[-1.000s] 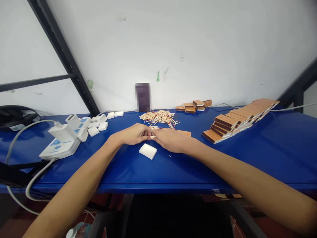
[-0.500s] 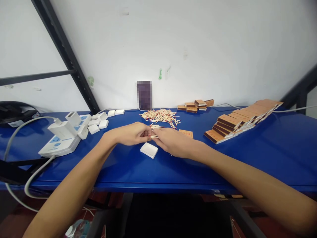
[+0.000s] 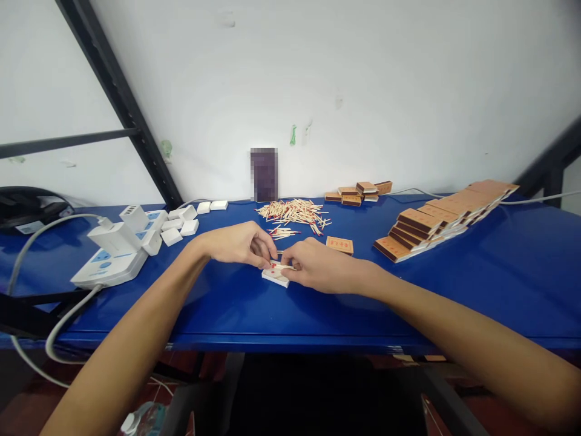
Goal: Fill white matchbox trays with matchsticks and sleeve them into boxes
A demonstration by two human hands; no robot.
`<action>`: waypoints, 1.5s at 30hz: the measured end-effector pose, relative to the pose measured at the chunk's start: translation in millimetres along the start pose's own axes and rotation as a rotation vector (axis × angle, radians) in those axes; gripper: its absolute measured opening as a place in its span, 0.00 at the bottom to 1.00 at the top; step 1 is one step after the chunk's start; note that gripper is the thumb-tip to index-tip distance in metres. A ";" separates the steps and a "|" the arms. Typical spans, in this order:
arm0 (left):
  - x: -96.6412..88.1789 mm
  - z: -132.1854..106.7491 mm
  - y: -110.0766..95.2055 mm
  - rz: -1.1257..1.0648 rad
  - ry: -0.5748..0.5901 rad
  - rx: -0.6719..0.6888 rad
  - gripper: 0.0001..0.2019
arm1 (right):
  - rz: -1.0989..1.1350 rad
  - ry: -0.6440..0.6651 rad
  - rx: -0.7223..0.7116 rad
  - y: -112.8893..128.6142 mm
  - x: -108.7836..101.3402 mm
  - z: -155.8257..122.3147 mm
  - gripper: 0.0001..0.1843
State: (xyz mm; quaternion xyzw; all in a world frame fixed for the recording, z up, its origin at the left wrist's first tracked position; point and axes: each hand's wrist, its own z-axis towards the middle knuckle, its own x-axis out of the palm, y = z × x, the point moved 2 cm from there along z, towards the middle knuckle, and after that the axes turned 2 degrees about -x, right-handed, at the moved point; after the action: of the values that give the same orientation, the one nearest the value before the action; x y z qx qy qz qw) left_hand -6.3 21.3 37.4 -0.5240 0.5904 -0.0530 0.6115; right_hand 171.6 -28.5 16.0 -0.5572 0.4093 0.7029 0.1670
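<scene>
A white matchbox tray (image 3: 269,277) lies on the blue table, with several red-tipped matches (image 3: 275,267) in and over it. My left hand (image 3: 247,245) is at the tray's far left side, thumb and fingers closed on the match heads. From the right, my right hand (image 3: 313,263) pinches the other ends of the matches above the tray. Just beyond my hands is a small group of matches (image 3: 284,233), and behind it a larger heap of matches (image 3: 293,211). An orange matchbox sleeve (image 3: 339,244) lies beyond my right hand.
Stacked matchboxes (image 3: 422,224) stand at the right, and a smaller pile of matchboxes (image 3: 358,192) sits by the wall. White trays (image 3: 181,223) are at the left beside a power strip (image 3: 113,257) with plugs and cables. A dark pixelated object (image 3: 264,175) leans on the wall.
Both hands have come nearer to me, bringing matches from beside the small group to the white tray. The tray held nothing before and now has matches in it.
</scene>
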 end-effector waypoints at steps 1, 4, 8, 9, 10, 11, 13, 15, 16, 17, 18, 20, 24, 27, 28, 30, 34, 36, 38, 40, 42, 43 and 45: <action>1.8 2.3 0.5 -0.017 -0.012 0.021 0.10 | -0.004 0.018 0.006 -3.7 -4.0 -0.4 0.10; 9.4 11.1 1.5 -0.063 -0.067 0.103 0.08 | -0.034 0.075 0.019 -16.2 -14.1 -1.1 0.11; 19.8 22.7 5.2 -0.107 -0.153 0.167 0.10 | -0.021 0.089 -0.023 -25.6 -18.8 -1.0 0.14; 21.7 24.8 6.4 -0.101 -0.178 0.176 0.11 | -0.024 0.087 -0.035 -26.2 -18.7 -1.2 0.16; 23.3 26.6 7.5 -0.090 -0.201 0.184 0.11 | -0.032 0.085 -0.045 -26.4 -18.5 -1.4 0.17; 24.5 28.0 8.3 -0.076 -0.223 0.193 0.12 | -0.041 0.084 -0.060 -26.3 -18.2 -1.7 0.18; 25.2 29.6 9.1 -0.058 -0.260 0.219 0.13 | -0.050 0.081 -0.102 -26.3 -17.5 -2.3 0.18; 23.5 29.7 9.2 -0.048 -0.320 0.250 0.13 | -0.052 0.070 -0.144 -27.1 -17.1 -2.3 0.14; 21.9 29.4 9.5 -0.036 -0.357 0.262 0.13 | -0.054 0.063 -0.160 -27.8 -16.9 -2.1 0.11; 20.1 29.0 10.1 -0.015 -0.395 0.264 0.12 | -0.057 0.058 -0.168 -28.5 -16.7 -1.8 0.10; 18.1 28.5 11.0 0.025 -0.438 0.261 0.12 | -0.061 0.054 -0.170 -29.2 -16.5 -1.4 0.09; 14.7 27.3 13.3 0.174 -0.512 0.263 0.10 | -0.070 0.055 -0.164 -29.8 -16.2 -0.7 0.08; 11.3 24.9 16.6 0.507 -0.521 0.278 0.07 | -0.111 0.056 -0.166 -27.6 -16.6 0.0 0.07; 10.0 23.2 17.4 0.552 -0.424 0.252 0.08 | -0.123 0.044 -0.174 -25.4 -16.5 0.6 0.08; 9.8 22.7 17.3 0.557 -0.392 0.246 0.08 | -0.121 0.042 -0.169 -25.0 -16.0 1.0 0.09; 9.3 22.4 17.3 0.568 -0.344 0.235 0.06 | -0.115 0.039 -0.158 -24.8 -14.1 2.0 0.10; 8.6 23.2 19.4 0.576 -0.298 0.158 0.05 | -0.099 0.000 -0.176 -26.9 -8.8 3.7 0.10; 9.6 23.4 20.2 0.598 -0.281 0.113 0.06 | -0.080 -0.017 -0.192 -28.6 -7.0 4.1 0.11; 11.7 23.2 19.4 0.660 -0.268 0.092 0.07 | -0.057 -0.042 -0.216 -28.8 -7.0 4.1 0.12; 14.2 23.0 17.6 0.746 -0.264 0.074 0.09 | -0.032 -0.087 -0.240 -26.9 -9.1 3.6 0.14; 15.9 22.5 15.4 0.823 -0.270 0.037 0.10 | -0.011 -0.117 -0.244 -24.0 -11.5 2.5 0.15; 16.2 22.1 14.4 0.851 -0.275 0.016 0.11 | -0.010 -0.116 -0.234 -22.6 -12.0 1.8 0.15; 15.8 20.8 12.6 0.879 -0.271 -0.017 0.11 | -0.036 -0.094 -0.220 -20.6 -11.3 0.5 0.15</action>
State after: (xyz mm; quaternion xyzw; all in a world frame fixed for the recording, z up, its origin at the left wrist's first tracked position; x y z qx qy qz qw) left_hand 7.6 28.2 12.9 -0.2310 0.6718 0.2855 0.6433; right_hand 189.2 -13.0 18.5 -0.5458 0.3114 0.7659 0.1364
